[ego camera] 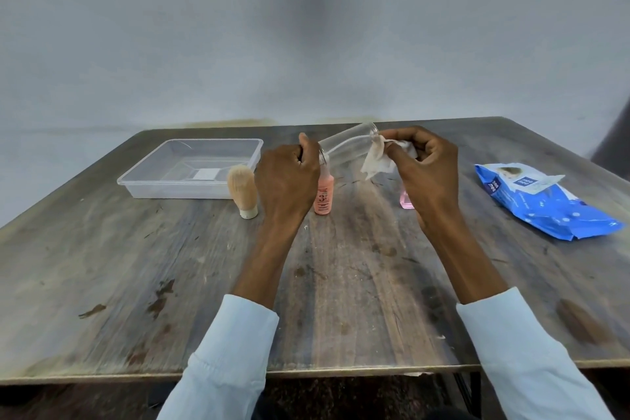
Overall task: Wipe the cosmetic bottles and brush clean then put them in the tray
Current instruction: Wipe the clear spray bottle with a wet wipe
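Three bottles (pixel 347 147), one brush (pixel 242 190)

Wooden table (pixel 191 283), tray (pixel 143 181), brush (pixel 242 191), wipes pack (pixel 545 208)

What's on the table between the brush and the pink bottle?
In the head view, the orange bottle stands between the brush and the pink bottle; the left hand partly covers its top.

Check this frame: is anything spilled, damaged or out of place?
Nothing spilled or broken. The wipe in the right hand looks stained brownish. The wipes pack lies open, flap up. The tray holds no bottle or brush.
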